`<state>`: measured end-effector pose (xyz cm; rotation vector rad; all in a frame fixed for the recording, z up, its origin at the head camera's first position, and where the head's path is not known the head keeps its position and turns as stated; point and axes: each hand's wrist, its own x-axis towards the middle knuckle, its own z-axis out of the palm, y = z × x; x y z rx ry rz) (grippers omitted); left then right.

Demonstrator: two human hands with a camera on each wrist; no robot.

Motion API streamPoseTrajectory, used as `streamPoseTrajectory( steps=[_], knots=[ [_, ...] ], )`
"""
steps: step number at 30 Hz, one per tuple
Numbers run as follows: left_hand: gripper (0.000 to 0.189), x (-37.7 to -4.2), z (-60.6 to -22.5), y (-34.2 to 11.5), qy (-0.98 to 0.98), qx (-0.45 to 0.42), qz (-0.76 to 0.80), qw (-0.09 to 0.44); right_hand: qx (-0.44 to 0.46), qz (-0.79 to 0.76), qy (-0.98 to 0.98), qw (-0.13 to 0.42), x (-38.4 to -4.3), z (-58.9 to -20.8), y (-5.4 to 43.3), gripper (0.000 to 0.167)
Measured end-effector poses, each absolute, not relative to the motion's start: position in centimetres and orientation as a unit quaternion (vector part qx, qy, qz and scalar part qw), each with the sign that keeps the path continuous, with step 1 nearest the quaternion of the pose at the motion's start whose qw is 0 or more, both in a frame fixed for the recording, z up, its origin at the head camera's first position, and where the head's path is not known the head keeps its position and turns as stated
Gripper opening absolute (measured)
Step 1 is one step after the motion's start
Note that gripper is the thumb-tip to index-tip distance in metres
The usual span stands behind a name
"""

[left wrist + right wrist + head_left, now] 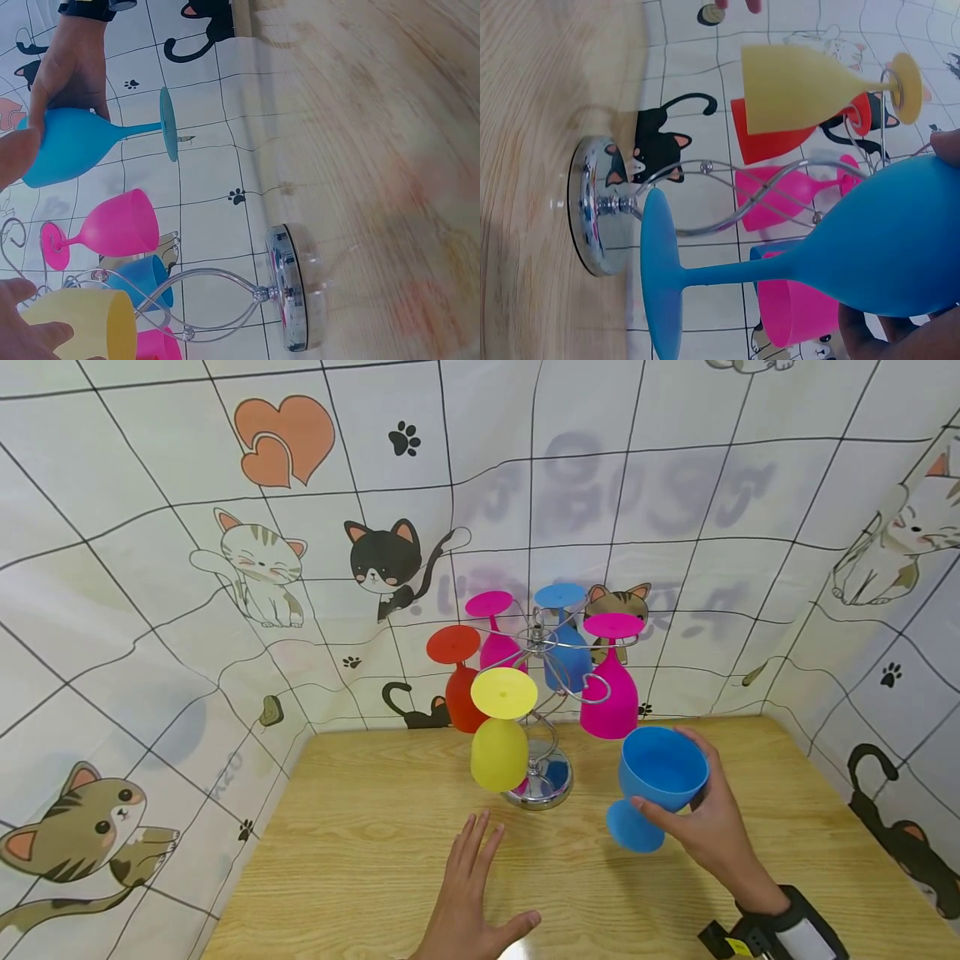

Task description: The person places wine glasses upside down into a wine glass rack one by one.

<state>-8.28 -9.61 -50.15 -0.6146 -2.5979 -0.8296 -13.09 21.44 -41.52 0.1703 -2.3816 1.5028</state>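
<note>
My right hand (716, 827) grips a blue wine goblet (663, 768) round its bowl, upright with the mouth tipped toward me. Its foot (662, 277) points down toward the table in the right wrist view. Left of it my left hand (472, 893) is held with fingers extended and thumb apart, and nothing is in it. A chrome goblet rack (537, 643) stands beyond both hands. Upside down on it hang a yellow goblet (501, 752) at the front, a red goblet (461, 693), a second blue goblet (567, 656) and two pink goblets, the nearer pink goblet (609, 697) at right.
The rack's round mirrored base (551, 777) rests on the wooden table (360, 827). A cat-printed cloth (405, 443) hangs behind the table and along both sides. A black band with a device (795, 927) sits on the right wrist.
</note>
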Motion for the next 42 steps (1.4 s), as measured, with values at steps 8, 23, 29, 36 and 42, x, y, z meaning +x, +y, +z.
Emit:
streamPoseTrajectory(
  steps=[8, 23, 29, 36, 42],
  knots=[
    [0.104, -8.3, -49.7, -9.4, -0.913, -0.206, -0.32, 0.144, 0.078, 0.537, -0.827, 0.149, -12.5, -41.6, 19.9, 0.102],
    [0.108, -9.1, -47.7, -7.1, -0.837, -0.125, -0.533, 0.008, 0.136, 0.57, -0.799, 0.131, -11.6, -41.9, 16.6, 0.099],
    [0.106, -9.8, -46.9, -5.8, -0.808, -0.167, -0.564, 0.033, 0.148, 0.584, -0.79, 0.116, -11.4, -41.8, 15.2, 0.1],
    [0.107, -10.3, -46.3, -4.5, -0.79, -0.203, -0.575, 0.059, 0.166, 0.59, -0.784, 0.104, -11.3, -41.9, 14.0, 0.096],
    [0.105, -10.8, -46.3, -3.5, -0.773, -0.213, -0.592, 0.08, 0.166, 0.593, -0.784, 0.083, -11.5, -42.5, 13.4, 0.095]
  ],
)
